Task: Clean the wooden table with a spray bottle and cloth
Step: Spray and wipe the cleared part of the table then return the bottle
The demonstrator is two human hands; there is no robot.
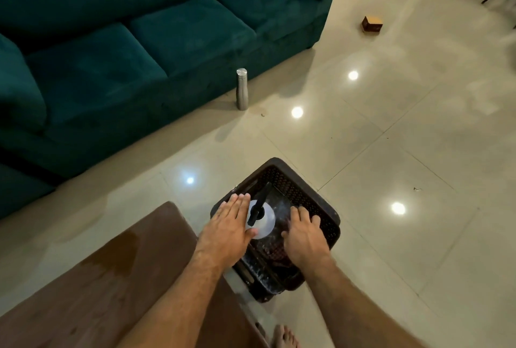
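Note:
A white spray bottle (pixel 265 220) with a black trigger head stands inside a dark perforated plastic basket (pixel 312 194) on the floor. My left hand (pixel 227 226) is over the basket's left side, fingers straight and together, its thumb against the bottle. My right hand (pixel 304 236) hovers flat over the basket's right half, fingers spread, holding nothing. A dark reddish cloth (pixel 275 251) lies in the basket below my right hand, partly hidden. The wooden table (pixel 92 291) fills the lower left and has a wet patch (pixel 122 252).
A teal sofa (pixel 139 34) runs along the top left. A steel bottle (pixel 241 89) stands on the tiled floor by the sofa. A small brown box (pixel 372 23) lies far off. My bare foot (pixel 283 338) is beside the table.

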